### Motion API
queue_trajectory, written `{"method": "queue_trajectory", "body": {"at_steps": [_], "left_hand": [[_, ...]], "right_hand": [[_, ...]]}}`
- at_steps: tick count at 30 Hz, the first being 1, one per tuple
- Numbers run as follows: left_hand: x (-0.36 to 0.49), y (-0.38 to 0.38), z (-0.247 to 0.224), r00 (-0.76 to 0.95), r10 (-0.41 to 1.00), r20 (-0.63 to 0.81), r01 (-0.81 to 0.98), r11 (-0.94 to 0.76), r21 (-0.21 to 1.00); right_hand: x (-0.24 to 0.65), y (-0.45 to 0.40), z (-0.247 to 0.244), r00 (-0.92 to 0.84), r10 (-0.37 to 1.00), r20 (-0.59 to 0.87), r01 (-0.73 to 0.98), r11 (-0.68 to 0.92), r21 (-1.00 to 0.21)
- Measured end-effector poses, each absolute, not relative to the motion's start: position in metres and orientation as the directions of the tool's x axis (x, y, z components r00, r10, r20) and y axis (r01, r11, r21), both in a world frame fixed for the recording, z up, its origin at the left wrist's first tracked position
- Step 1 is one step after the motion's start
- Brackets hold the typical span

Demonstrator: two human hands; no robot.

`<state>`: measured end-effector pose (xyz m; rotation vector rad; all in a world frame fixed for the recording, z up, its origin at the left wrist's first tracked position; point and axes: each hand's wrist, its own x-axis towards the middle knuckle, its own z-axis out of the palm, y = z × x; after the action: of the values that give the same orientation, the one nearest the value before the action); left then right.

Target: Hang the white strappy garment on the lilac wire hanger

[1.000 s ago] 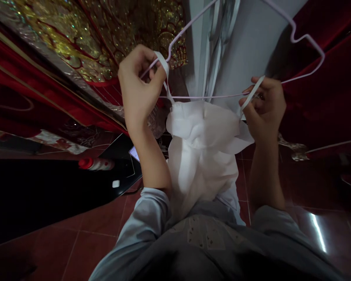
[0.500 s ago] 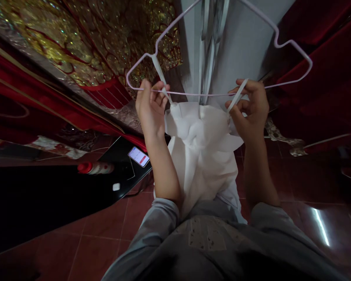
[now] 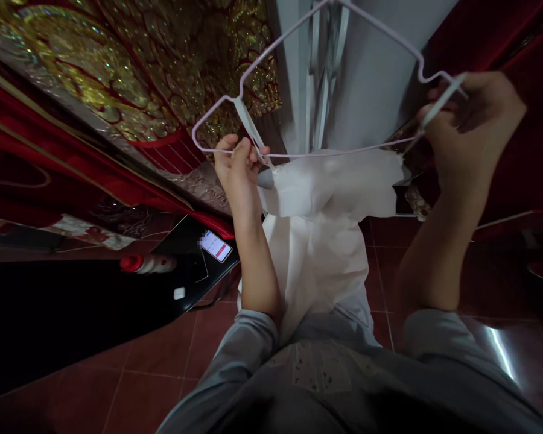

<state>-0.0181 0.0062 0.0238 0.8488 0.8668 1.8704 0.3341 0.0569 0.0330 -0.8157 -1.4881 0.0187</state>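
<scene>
A pale pink wire hanger hangs in front of me, above a white garment. The garment's left strap is looped over the hanger's left notch. My left hand is closed around the hanger's lower left bar, beside that strap. Out at the hanger's right end, my right hand pinches the right strap, which stretches up across the hanger's right shoulder. The garment's top edge is pulled wide between the two straps.
Gold sequined and red cloth hangs on the left, dark red cloth on the right. A black table at left holds a lit phone, a red-capped bottle and a small white case. Metal rods stand behind the hanger.
My right hand has moved right and up, drawing the right strap out to the hanger's right end and widening the garment's top. My left hand has shifted slightly down and right.
</scene>
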Motion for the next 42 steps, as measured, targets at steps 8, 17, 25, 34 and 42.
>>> {"method": "queue_trajectory", "body": {"at_steps": [8,17,25,34,42], "left_hand": [[-0.001,0.004,0.023,-0.405,0.9,0.163,-0.488,-0.364,0.793],[0.002,0.006,0.011,-0.483,0.854,0.191,-0.359,-0.392,0.847],[0.002,-0.013,-0.008,-0.416,0.831,0.37,-0.019,-0.414,0.91],[-0.034,-0.032,0.081,-0.257,0.944,0.208,-0.404,-0.301,0.864],[-0.06,-0.014,0.043,-0.567,0.809,0.156,-0.427,-0.45,0.784]], "right_hand": [[0.285,0.002,0.082,0.014,0.404,0.915,0.669,0.677,-0.309],[0.223,0.005,0.009,-0.238,0.72,0.652,0.657,0.614,-0.437],[0.21,-0.005,-0.006,-0.153,0.683,0.715,0.665,0.606,-0.437],[0.22,-0.01,0.002,-0.162,0.685,0.71,0.626,0.628,-0.462],[0.223,-0.008,0.0,-0.191,0.682,0.706,0.63,0.637,-0.445]]}}
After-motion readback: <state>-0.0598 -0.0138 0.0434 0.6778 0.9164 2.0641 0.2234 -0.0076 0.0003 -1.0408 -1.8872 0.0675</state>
